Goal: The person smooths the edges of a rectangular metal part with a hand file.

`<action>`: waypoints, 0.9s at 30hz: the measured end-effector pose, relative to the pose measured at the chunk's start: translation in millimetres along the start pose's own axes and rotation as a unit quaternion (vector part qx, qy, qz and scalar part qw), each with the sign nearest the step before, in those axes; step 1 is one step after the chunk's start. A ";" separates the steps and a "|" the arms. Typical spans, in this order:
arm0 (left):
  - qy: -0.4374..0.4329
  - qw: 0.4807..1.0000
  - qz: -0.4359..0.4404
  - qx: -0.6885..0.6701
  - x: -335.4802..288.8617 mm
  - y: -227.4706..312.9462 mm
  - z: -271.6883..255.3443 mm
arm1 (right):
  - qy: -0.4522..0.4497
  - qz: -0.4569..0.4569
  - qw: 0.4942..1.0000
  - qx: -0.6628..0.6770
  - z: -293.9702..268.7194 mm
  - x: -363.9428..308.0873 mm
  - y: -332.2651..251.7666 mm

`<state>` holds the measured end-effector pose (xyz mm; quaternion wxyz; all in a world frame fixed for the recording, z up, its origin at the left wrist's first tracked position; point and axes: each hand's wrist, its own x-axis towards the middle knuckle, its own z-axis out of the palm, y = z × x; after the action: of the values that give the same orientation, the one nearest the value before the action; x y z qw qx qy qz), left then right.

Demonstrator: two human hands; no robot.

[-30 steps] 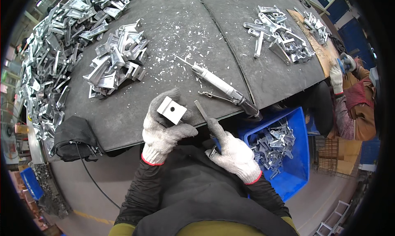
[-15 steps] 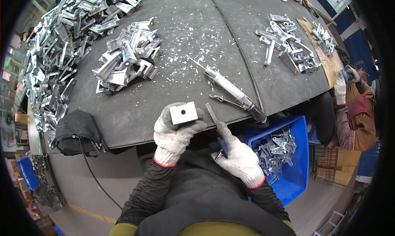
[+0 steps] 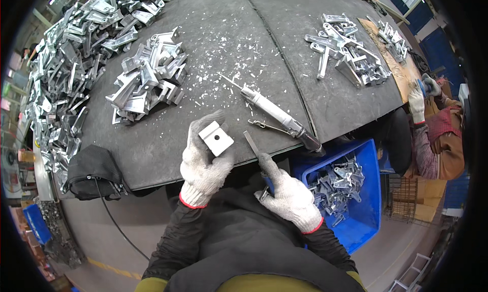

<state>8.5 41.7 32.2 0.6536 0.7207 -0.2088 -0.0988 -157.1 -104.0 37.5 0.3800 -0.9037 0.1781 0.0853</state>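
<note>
My left hand (image 3: 203, 171), in a white knit glove with grey fingers, grips a silvery cast metal part (image 3: 216, 139). Its squarish end, with a dark round hole, faces up. My gloved right hand (image 3: 295, 199) is closed around what looks like a flat file (image 3: 250, 142); the narrow grey blade sticks up past the index finger, and a bit of blue shows at the grip. Blade and part are apart, both near the table's front edge. Beyond them lies a pen-shaped air tool (image 3: 272, 110) with a thin pointed tip, beside a small metal clip (image 3: 264, 124).
Metal castings are heaped on the dark table (image 3: 213, 93): a large pile (image 3: 76, 58), a smaller pile (image 3: 152, 78) and another at right (image 3: 351, 53). A blue bin (image 3: 368, 205) holds more. A black bag (image 3: 94, 171) hangs at the left edge. A co-worker's gloved hands (image 3: 418, 104) work at right.
The metal part has turned in my left hand, so its holed face now sits tilted. Both hands appear slightly further left, as the whole view has shifted a little.
</note>
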 end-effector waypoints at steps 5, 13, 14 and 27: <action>-0.048 0.998 -0.012 -0.027 2.9 17.0 -10.0 | -0.003 -0.003 1.000 0.008 0.6 -1.0 0.8; -0.110 0.993 0.034 -0.031 1.0 1.6 -13.2 | -0.020 -0.047 0.997 0.061 -10.1 3.3 1.5; -0.107 0.993 0.031 -0.030 0.8 1.7 -13.2 | -0.024 -0.048 0.997 0.061 -14.9 2.8 -0.2; -0.112 0.955 -0.093 -0.259 -5.1 -12.0 -14.0 | -0.085 -0.051 0.995 -0.005 -43.6 -46.6 -46.9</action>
<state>11.8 57.1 21.5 0.7781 0.5271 -0.1798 -0.2905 -181.1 -93.0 112.1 0.3928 -0.9031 0.0986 0.1430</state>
